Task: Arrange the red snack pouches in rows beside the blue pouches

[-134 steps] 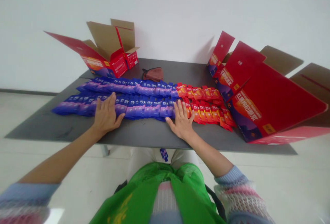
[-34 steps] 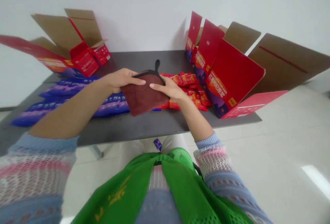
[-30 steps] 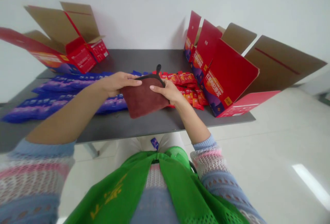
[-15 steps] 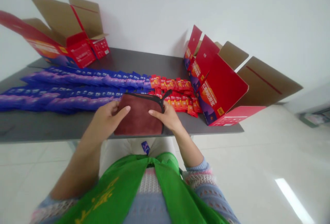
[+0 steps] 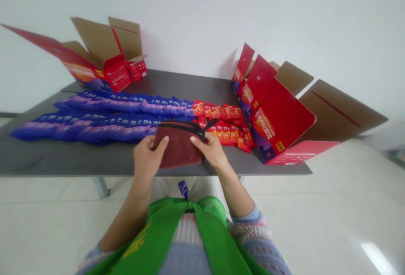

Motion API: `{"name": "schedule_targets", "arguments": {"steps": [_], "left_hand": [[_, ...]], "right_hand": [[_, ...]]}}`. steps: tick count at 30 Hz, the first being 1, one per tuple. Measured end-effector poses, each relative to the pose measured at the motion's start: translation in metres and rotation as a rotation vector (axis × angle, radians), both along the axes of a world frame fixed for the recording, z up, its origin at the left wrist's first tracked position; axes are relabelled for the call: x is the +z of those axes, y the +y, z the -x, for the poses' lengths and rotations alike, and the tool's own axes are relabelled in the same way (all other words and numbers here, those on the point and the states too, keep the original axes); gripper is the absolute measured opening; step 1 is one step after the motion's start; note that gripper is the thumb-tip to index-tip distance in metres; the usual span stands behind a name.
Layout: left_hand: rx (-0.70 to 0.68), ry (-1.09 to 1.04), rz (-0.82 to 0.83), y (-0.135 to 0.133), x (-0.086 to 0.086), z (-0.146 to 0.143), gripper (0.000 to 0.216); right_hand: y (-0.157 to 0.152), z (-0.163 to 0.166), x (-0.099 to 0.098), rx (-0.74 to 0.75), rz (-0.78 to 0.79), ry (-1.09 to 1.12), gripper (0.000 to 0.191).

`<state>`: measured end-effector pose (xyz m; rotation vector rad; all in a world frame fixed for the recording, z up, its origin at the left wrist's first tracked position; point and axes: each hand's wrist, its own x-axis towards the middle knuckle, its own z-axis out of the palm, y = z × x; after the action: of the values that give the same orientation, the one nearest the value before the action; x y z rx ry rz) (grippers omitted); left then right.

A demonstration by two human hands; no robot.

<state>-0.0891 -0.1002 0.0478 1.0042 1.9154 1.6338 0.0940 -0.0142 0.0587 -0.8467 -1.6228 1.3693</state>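
A dark red cloth pouch (image 5: 179, 146) with a black drawstring rim is held over the near edge of the grey table (image 5: 79, 161). My left hand (image 5: 147, 157) grips its left side, thumb on top. My right hand (image 5: 211, 150) pinches its right side by the black cord. Behind the pouch lie two long rows of purple sachets (image 5: 104, 117) that turn into red sachets (image 5: 226, 123) toward the right.
An open red carton (image 5: 104, 66) stands at the table's back left. Two open red cartons (image 5: 278, 110) with raised flaps stand at the right end. White wall behind, pale tiled floor below. A green vest covers my chest.
Both hands came off the sachet rows, picked up the red pouch from the back of the table and have brought it down toward the near table edge.
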Motion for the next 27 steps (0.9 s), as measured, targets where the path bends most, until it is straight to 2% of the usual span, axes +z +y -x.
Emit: {"name": "schedule_targets", "arguments": {"steps": [3,5,9,12,15,20,23,27], "left_hand": [[-0.032,-0.046,-0.03,0.005,-0.006,0.0,0.044],[-0.087,-0.066,-0.015,0.006,-0.004,0.001,0.05],[-0.244,0.037,-0.032,0.009,0.012,0.009,0.054],[-0.261,0.115,-0.068,0.017,0.022,0.015,0.046],[-0.269,0.109,-0.084,0.029,0.022,0.022,0.044],[-0.37,-0.009,-0.056,0.041,0.012,0.027,0.047],[-0.39,-0.134,-0.071,0.05,0.013,0.026,0.049],[-0.461,-0.211,-0.159,0.088,0.034,0.029,0.054]], "right_hand": [[0.0,-0.002,0.005,0.033,-0.009,0.018,0.041],[0.0,-0.002,0.012,0.077,0.001,0.038,0.042],[0.003,0.001,0.023,0.149,0.093,0.068,0.046],[0.01,0.006,0.023,0.176,0.14,0.107,0.053],[0.019,0.014,0.014,0.117,0.108,0.092,0.051],[0.031,0.02,0.001,0.008,0.022,-0.003,0.04],[0.043,0.016,0.009,-0.009,0.021,0.011,0.041],[0.081,0.018,0.029,-0.095,0.056,0.026,0.042]]}}
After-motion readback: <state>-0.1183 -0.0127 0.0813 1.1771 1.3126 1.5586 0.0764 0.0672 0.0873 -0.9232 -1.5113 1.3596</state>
